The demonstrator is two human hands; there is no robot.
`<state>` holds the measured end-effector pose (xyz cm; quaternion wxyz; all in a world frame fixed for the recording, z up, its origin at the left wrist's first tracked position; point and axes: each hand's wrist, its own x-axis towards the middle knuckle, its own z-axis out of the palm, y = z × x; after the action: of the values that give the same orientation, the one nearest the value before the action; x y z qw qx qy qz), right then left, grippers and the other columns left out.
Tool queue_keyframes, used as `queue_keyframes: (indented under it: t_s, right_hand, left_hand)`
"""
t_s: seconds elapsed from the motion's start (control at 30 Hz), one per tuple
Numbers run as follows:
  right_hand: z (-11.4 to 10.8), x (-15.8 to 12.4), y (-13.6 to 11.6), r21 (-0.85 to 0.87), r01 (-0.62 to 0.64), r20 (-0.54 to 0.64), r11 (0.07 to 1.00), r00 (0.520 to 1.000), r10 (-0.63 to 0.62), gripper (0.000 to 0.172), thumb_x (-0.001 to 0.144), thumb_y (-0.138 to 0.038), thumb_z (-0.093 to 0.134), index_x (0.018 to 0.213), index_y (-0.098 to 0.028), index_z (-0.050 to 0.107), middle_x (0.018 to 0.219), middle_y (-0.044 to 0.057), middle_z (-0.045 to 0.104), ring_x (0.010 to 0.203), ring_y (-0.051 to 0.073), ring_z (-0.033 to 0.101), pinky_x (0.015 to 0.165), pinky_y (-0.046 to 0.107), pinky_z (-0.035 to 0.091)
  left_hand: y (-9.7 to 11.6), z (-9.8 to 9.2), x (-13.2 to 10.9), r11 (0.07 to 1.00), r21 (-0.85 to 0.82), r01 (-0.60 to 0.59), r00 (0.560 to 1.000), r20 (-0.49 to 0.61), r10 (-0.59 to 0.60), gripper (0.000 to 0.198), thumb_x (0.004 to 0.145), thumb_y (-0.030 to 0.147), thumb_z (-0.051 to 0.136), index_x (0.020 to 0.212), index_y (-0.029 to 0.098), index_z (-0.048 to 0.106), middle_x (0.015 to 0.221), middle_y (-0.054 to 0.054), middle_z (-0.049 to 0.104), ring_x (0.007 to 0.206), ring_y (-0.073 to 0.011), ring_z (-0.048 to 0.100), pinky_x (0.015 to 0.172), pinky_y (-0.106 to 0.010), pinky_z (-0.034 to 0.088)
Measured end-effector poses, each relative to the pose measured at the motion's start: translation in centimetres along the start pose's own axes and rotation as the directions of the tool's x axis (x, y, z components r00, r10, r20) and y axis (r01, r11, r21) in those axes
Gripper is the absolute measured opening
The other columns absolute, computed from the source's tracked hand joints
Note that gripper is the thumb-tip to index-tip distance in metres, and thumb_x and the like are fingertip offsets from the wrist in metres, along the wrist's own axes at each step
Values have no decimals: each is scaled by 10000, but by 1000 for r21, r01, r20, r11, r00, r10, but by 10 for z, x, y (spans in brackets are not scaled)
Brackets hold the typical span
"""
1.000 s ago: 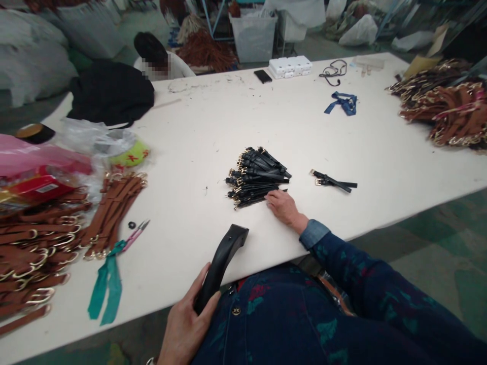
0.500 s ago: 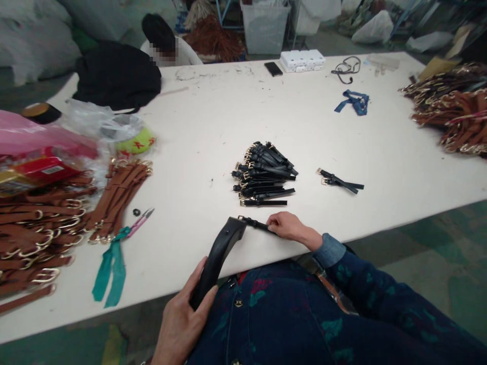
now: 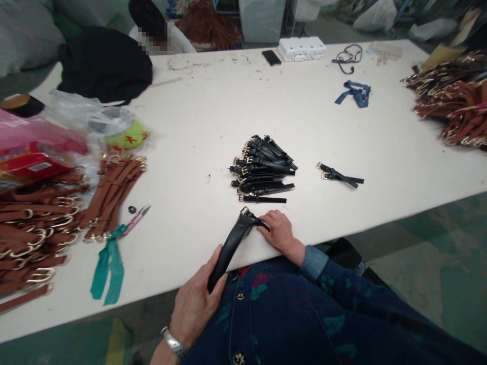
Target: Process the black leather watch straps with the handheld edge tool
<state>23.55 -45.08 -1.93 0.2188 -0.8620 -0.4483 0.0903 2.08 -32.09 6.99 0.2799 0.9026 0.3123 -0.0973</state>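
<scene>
Hands point(image 3: 279, 230) closer together than before, strap point(image 3: 263, 223) against black tool point(image 3: 229, 247)

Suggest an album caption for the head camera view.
Left hand holding a black tool, right hand a buckled strap at the tool's tip, near piled black straps.

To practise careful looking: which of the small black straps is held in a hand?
The strap gripped by the right hand, its buckle at the tip of the black tool; the others lie unheld in the pile or crossed pair.
</scene>
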Motion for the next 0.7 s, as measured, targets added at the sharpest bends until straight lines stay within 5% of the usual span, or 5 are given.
queue_keyframes:
  t_s: [0.47, 0.7]
  right_hand:
    - [8, 0, 4, 30, -16, -27, 999, 999, 17, 219, 831, -310, 604, 1016, -202, 650, 928, 67, 599, 890, 215, 501, 762, 343, 342]
    - [8, 0, 5, 40, -15, -3, 999, 1000, 15, 212, 832, -311, 609, 1014, -211, 653, 912, 62, 603, 900, 214, 504, 773, 339, 342]
  left_hand:
    - [31, -11, 30, 976, 208, 56, 997, 45, -67, 614, 874, 369, 419, 1446, 353, 196, 1042, -23, 669, 861, -236, 667, 725, -342, 503]
    - [17, -12, 16, 985, 166, 44, 997, 62, -55, 610, 882, 384, 408, 1448, 355, 183, 1043, -15, 660, 871, -212, 659, 751, -316, 492]
